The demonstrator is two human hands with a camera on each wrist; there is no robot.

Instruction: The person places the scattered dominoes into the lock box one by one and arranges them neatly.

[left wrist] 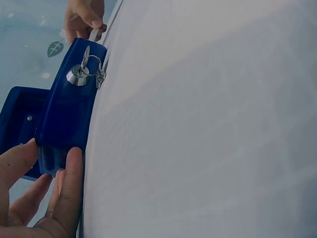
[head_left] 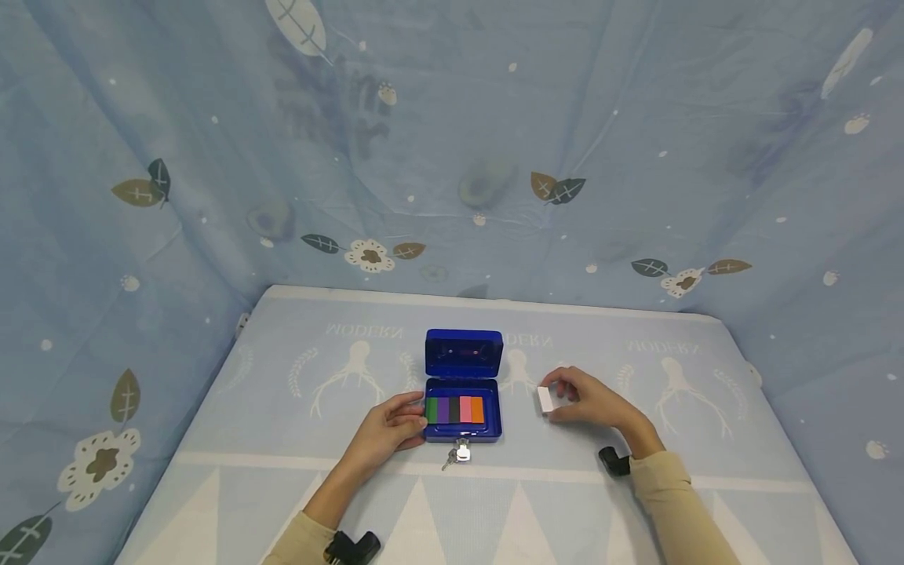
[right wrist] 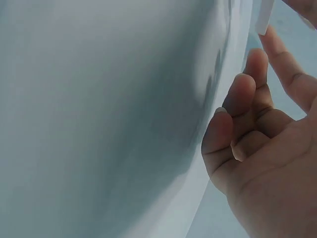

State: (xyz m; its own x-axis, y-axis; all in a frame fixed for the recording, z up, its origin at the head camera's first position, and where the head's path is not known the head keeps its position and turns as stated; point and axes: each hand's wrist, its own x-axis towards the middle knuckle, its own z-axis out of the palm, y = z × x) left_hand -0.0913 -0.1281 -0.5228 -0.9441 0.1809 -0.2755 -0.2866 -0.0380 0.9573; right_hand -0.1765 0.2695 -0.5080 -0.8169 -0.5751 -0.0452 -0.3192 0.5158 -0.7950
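Note:
A blue metal cash box (head_left: 463, 433) lies on the table with its lid raised. Green, purple, black, pink and orange blocks (head_left: 454, 410) stand in a row inside it. A lock with keys (left wrist: 79, 74) sits on its front face. My left hand (head_left: 387, 430) rests against the box's left end, its thumb and fingers touching the wall. To the right of the box, my right hand (head_left: 589, 399) pinches a white block (head_left: 544, 399) between thumb and fingers. In the right wrist view, only an edge of the white block (right wrist: 265, 17) shows at the top.
The table (head_left: 282, 439) wears a pale blue patterned cover. Blue printed cloth (head_left: 452, 141) hangs behind and at both sides. A small black camera (head_left: 614, 461) is on the right wrist, and another black camera (head_left: 353, 548) on the left.

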